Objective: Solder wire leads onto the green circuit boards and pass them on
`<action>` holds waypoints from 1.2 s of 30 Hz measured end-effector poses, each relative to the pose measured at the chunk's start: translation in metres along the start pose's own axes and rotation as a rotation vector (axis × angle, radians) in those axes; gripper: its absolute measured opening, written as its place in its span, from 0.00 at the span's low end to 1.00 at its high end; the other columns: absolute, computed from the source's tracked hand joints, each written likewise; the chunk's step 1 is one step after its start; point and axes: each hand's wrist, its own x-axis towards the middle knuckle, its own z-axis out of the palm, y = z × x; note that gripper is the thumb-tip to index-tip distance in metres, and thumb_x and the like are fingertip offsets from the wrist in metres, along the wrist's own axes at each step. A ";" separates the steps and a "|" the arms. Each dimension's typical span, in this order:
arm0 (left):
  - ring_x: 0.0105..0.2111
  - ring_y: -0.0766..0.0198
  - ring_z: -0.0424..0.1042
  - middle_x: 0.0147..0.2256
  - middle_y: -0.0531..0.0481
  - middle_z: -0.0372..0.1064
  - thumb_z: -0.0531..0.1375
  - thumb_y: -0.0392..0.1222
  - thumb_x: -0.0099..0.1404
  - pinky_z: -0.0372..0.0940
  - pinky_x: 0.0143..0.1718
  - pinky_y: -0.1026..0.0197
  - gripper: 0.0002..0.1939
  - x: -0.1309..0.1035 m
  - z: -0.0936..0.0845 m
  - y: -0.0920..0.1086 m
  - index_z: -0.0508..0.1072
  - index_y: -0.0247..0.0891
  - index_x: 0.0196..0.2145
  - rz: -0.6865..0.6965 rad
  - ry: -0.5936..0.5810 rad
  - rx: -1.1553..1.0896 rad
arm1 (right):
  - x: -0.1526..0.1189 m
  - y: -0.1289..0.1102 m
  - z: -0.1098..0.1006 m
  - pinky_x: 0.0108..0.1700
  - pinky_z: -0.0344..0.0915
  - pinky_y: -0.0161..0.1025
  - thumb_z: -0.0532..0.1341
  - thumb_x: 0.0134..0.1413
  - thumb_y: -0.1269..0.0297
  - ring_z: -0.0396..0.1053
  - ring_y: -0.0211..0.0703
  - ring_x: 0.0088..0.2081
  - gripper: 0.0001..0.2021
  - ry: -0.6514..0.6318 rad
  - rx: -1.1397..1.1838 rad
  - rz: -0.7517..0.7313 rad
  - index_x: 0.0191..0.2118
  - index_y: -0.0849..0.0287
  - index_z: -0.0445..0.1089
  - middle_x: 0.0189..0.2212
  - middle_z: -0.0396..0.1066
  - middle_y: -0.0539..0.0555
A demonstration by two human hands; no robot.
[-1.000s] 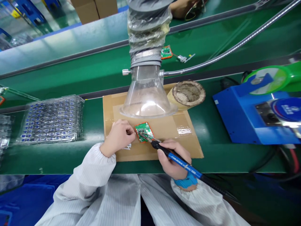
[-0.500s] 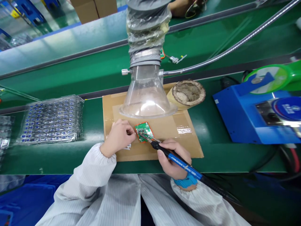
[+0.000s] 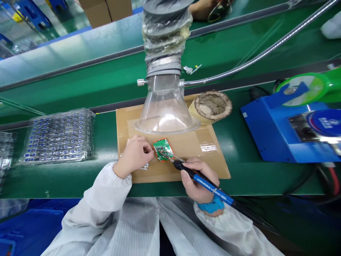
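Note:
A green circuit board (image 3: pixel 165 145) with an orange edge lies on the cardboard sheet (image 3: pixel 186 149). My right hand (image 3: pixel 199 179) is closed around a blue and black soldering iron (image 3: pixel 210 185), whose tip meets the board's middle. Thin metal tips, like those of tweezers, also reach from that hand to the board. At the board's left edge, my left hand (image 3: pixel 137 154) is pinched; what its fingertips hold is too small to name. Below those fingertips lies a small white piece (image 3: pixel 145 166).
A clear fume funnel (image 3: pixel 167 113) hangs just behind the board, near a round crusted pot (image 3: pixel 213 105). Plastic trays (image 3: pixel 60 137) stand left, a blue machine (image 3: pixel 269 128) right. Another person's hand (image 3: pixel 204 10) shows at the top beyond the green conveyor.
My right hand has shifted slightly right with the iron. On the conveyor, the small white part has moved left, and a white object has come in at the upper right.

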 end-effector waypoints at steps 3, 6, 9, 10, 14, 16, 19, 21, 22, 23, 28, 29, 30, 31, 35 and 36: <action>0.41 0.56 0.67 0.31 0.50 0.74 0.62 0.32 0.60 0.59 0.49 0.49 0.12 0.000 0.000 0.000 0.72 0.39 0.20 -0.002 0.001 0.004 | -0.002 0.001 0.000 0.34 0.73 0.39 0.65 0.55 0.71 0.75 0.43 0.32 0.07 -0.004 0.025 0.009 0.40 0.55 0.72 0.30 0.73 0.51; 0.42 0.56 0.67 0.31 0.50 0.74 0.62 0.33 0.60 0.59 0.49 0.49 0.11 0.000 0.000 0.000 0.72 0.38 0.20 -0.005 0.003 0.015 | -0.005 0.005 -0.002 0.35 0.73 0.40 0.65 0.56 0.71 0.75 0.44 0.33 0.07 0.019 0.055 0.029 0.41 0.55 0.73 0.31 0.74 0.52; 0.42 0.56 0.67 0.31 0.50 0.73 0.62 0.33 0.60 0.59 0.49 0.49 0.11 -0.001 0.001 0.000 0.72 0.38 0.20 -0.012 -0.001 0.027 | -0.002 0.011 -0.011 0.35 0.73 0.42 0.66 0.57 0.67 0.76 0.46 0.34 0.05 0.165 0.026 0.043 0.41 0.56 0.74 0.32 0.74 0.53; 0.42 0.55 0.67 0.31 0.50 0.73 0.63 0.32 0.60 0.59 0.49 0.49 0.11 -0.001 0.001 0.000 0.72 0.38 0.21 -0.012 -0.003 0.028 | 0.001 0.012 -0.015 0.34 0.72 0.43 0.66 0.58 0.65 0.76 0.47 0.33 0.05 0.242 0.000 0.036 0.40 0.56 0.74 0.31 0.74 0.53; 0.42 0.55 0.68 0.31 0.50 0.73 0.62 0.32 0.59 0.60 0.49 0.49 0.11 0.000 0.001 -0.001 0.72 0.38 0.20 -0.002 0.001 0.028 | 0.020 0.021 -0.033 0.37 0.73 0.47 0.67 0.59 0.58 0.75 0.49 0.34 0.08 0.492 -0.192 0.026 0.39 0.56 0.74 0.32 0.72 0.54; 0.42 0.55 0.68 0.31 0.49 0.73 0.62 0.32 0.60 0.60 0.48 0.49 0.11 -0.001 0.000 -0.003 0.72 0.39 0.21 0.018 0.008 0.027 | 0.028 0.027 -0.038 0.42 0.74 0.51 0.66 0.61 0.56 0.76 0.51 0.37 0.10 0.530 -0.276 0.067 0.43 0.55 0.74 0.37 0.72 0.56; 0.41 0.55 0.67 0.33 0.48 0.72 0.63 0.32 0.60 0.62 0.47 0.51 0.07 -0.005 0.000 -0.008 0.73 0.39 0.25 0.106 -0.001 0.017 | 0.037 0.036 -0.039 0.48 0.75 0.54 0.66 0.61 0.56 0.77 0.55 0.44 0.13 0.480 -0.339 0.087 0.48 0.57 0.73 0.42 0.73 0.59; 0.41 0.56 0.67 0.34 0.48 0.72 0.63 0.30 0.59 0.64 0.46 0.53 0.06 -0.010 0.002 -0.012 0.73 0.38 0.28 0.163 0.008 0.006 | 0.039 0.040 -0.037 0.51 0.74 0.54 0.66 0.62 0.57 0.76 0.56 0.48 0.14 0.396 -0.354 0.108 0.50 0.58 0.73 0.44 0.75 0.60; 0.41 0.56 0.66 0.35 0.48 0.71 0.62 0.29 0.59 0.64 0.45 0.53 0.06 -0.012 0.003 -0.013 0.72 0.38 0.29 0.174 0.024 -0.001 | 0.039 0.041 -0.036 0.53 0.74 0.55 0.65 0.63 0.57 0.76 0.56 0.50 0.14 0.370 -0.346 0.125 0.51 0.58 0.73 0.45 0.75 0.60; 0.40 0.57 0.66 0.35 0.48 0.71 0.61 0.29 0.60 0.64 0.45 0.54 0.06 -0.014 0.004 -0.015 0.71 0.38 0.29 0.174 0.043 -0.012 | 0.038 0.040 -0.035 0.54 0.73 0.55 0.65 0.63 0.58 0.76 0.56 0.50 0.14 0.367 -0.331 0.140 0.52 0.57 0.73 0.47 0.76 0.61; 0.42 0.58 0.69 0.37 0.48 0.73 0.60 0.32 0.61 0.66 0.47 0.54 0.06 -0.021 -0.002 -0.026 0.68 0.39 0.28 0.137 0.040 -0.203 | 0.020 0.030 -0.030 0.50 0.75 0.51 0.67 0.60 0.61 0.78 0.54 0.46 0.13 0.403 -0.257 0.077 0.49 0.56 0.75 0.44 0.77 0.59; 0.43 0.59 0.71 0.39 0.47 0.75 0.60 0.34 0.62 0.66 0.48 0.54 0.05 -0.022 -0.007 -0.030 0.68 0.39 0.29 0.108 -0.012 -0.317 | 0.015 0.029 -0.028 0.48 0.75 0.49 0.68 0.59 0.62 0.78 0.52 0.44 0.12 0.376 -0.241 0.060 0.48 0.56 0.75 0.43 0.77 0.58; 0.44 0.59 0.73 0.41 0.46 0.76 0.61 0.37 0.63 0.68 0.48 0.54 0.06 -0.022 -0.013 -0.033 0.67 0.38 0.30 0.060 -0.088 -0.456 | 0.012 0.028 -0.026 0.46 0.76 0.47 0.69 0.58 0.62 0.78 0.51 0.42 0.12 0.350 -0.225 0.046 0.47 0.56 0.75 0.41 0.78 0.57; 0.44 0.58 0.75 0.42 0.45 0.77 0.63 0.40 0.64 0.69 0.48 0.55 0.08 -0.022 -0.019 -0.038 0.67 0.38 0.30 -0.004 -0.178 -0.605 | 0.009 0.027 -0.025 0.44 0.76 0.45 0.69 0.58 0.62 0.79 0.50 0.41 0.12 0.328 -0.210 0.039 0.47 0.56 0.76 0.40 0.78 0.57; 0.36 0.60 0.79 0.35 0.43 0.79 0.71 0.49 0.58 0.73 0.39 0.60 0.19 -0.018 -0.041 -0.054 0.66 0.37 0.31 -0.253 -0.280 -1.018 | 0.008 0.026 -0.021 0.41 0.77 0.42 0.68 0.58 0.62 0.79 0.48 0.39 0.10 0.290 -0.183 0.074 0.45 0.55 0.76 0.39 0.79 0.56; 0.33 0.62 0.79 0.34 0.44 0.78 0.72 0.48 0.57 0.73 0.37 0.62 0.20 -0.015 -0.046 -0.058 0.66 0.36 0.31 -0.287 -0.215 -1.061 | 0.009 0.026 -0.021 0.41 0.76 0.42 0.68 0.59 0.61 0.79 0.48 0.39 0.09 0.287 -0.181 0.089 0.45 0.55 0.76 0.39 0.79 0.56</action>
